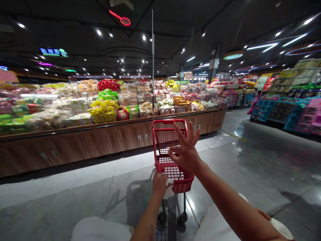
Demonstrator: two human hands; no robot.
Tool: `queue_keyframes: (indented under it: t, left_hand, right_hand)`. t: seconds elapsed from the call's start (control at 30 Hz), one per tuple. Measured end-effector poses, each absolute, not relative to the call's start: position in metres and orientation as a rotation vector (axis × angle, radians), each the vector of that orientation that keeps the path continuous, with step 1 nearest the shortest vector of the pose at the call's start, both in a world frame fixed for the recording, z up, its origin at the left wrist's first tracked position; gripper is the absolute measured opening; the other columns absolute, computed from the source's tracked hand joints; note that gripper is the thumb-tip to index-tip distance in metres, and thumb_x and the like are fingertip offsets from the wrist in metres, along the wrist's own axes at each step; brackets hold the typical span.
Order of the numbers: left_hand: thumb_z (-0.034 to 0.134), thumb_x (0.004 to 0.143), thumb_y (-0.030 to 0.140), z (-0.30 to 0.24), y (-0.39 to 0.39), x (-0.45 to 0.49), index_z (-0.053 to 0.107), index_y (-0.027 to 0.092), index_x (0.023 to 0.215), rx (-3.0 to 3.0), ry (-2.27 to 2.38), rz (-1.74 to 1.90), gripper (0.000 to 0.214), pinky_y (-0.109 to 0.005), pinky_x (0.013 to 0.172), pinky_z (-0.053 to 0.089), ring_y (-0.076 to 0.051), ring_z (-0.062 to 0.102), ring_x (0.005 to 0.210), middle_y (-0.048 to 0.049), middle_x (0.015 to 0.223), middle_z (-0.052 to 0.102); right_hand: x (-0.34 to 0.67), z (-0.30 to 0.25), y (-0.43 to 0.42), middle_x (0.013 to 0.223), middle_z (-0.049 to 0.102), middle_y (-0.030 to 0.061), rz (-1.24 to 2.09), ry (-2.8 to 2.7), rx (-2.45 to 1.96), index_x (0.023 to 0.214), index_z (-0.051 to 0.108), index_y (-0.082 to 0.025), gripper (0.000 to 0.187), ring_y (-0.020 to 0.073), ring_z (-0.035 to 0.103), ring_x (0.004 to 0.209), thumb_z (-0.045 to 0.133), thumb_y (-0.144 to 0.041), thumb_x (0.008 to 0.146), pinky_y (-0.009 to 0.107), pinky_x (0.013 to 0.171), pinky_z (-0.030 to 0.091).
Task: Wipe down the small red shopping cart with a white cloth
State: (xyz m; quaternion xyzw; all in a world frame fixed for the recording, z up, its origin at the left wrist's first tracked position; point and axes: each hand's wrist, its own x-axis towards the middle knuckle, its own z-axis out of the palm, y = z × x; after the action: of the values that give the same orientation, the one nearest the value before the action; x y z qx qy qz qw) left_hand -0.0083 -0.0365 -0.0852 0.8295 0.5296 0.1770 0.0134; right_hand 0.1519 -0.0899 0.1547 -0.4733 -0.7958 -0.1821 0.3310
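A small red shopping cart with a mesh basket stands right in front of me. My left hand is closed on the near left edge of its basket, fingers over the top. Raised above the basket is my right hand, holding nothing. Its thumb and index finger curl toward each other in a ring, while the other fingers stretch out and apart. Behind it, the right hand hides part of the cart's mesh. A thin upright pole rises from the cart's left side.
A long wood-fronted display counter runs across ahead, piled with bagged foods, including yellow packs and red packs. Blue racks and pink racks stand at the right. Grey shiny floor extends between the counter and racks.
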Motion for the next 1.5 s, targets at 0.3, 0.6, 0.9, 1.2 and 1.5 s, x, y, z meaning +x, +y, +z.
queue_keyframes:
  t: [0.3,0.6,0.9,1.2,1.5]
  left_hand:
    - [0.080,0.058,0.051,-0.093,-0.063,-0.040,0.039,0.021,0.138,2.075,1.721,1.283,0.096,-0.049,0.108,0.035,-0.034,0.035,0.133,-0.0172,0.143,0.037]
    - [0.074,0.056,0.055,-0.095,-0.086,-0.057,0.065,0.015,0.090,1.209,1.662,1.222,0.053,-0.037,0.076,0.050,-0.030,0.066,0.087,-0.0098,0.086,0.070]
    - [0.077,0.060,0.050,-0.023,-0.121,-0.061,0.066,0.016,0.099,0.598,1.028,1.382,0.053,-0.035,0.074,0.054,-0.026,0.069,0.083,-0.0080,0.089,0.073]
    - [0.080,0.054,0.048,0.010,-0.122,-0.086,0.057,0.018,0.110,0.687,1.213,1.639,0.067,-0.022,0.050,0.046,-0.013,0.060,0.053,0.0052,0.063,0.063]
    - [0.077,0.059,0.031,0.048,-0.119,-0.106,0.072,0.023,0.092,1.819,1.568,1.254,0.034,-0.032,0.082,0.051,-0.021,0.063,0.089,-0.0025,0.092,0.069]
  right_hand:
    - [0.145,0.024,-0.101,0.151,0.033,0.0018,-0.050,-1.973,-1.461,0.089,0.074,-0.030,0.019,0.0344,0.021,0.140,0.063,-0.041,0.078,0.058,0.109,0.014]
    - [0.105,-0.060,-0.106,0.126,0.061,0.0116,0.295,-1.775,-1.944,0.107,0.068,-0.023,0.034,0.0341,0.038,0.131,0.048,-0.044,0.088,0.062,0.108,0.004]
    - [0.132,-0.043,-0.092,0.078,0.067,0.0020,0.652,-1.157,-1.473,0.090,0.062,-0.022,0.036,0.0203,0.061,0.075,0.036,-0.046,0.086,0.033,0.074,0.045]
    - [0.186,0.000,-0.107,0.050,0.051,-0.0059,0.706,-1.094,-1.448,0.113,0.055,-0.019,0.049,0.0177,0.049,0.048,0.045,-0.055,0.082,0.028,0.051,0.038]
    - [0.207,0.025,-0.120,0.071,0.069,0.0039,0.701,-1.436,-1.417,0.079,0.071,-0.021,0.027,0.0220,0.062,0.068,0.070,-0.042,0.061,0.034,0.066,0.049]
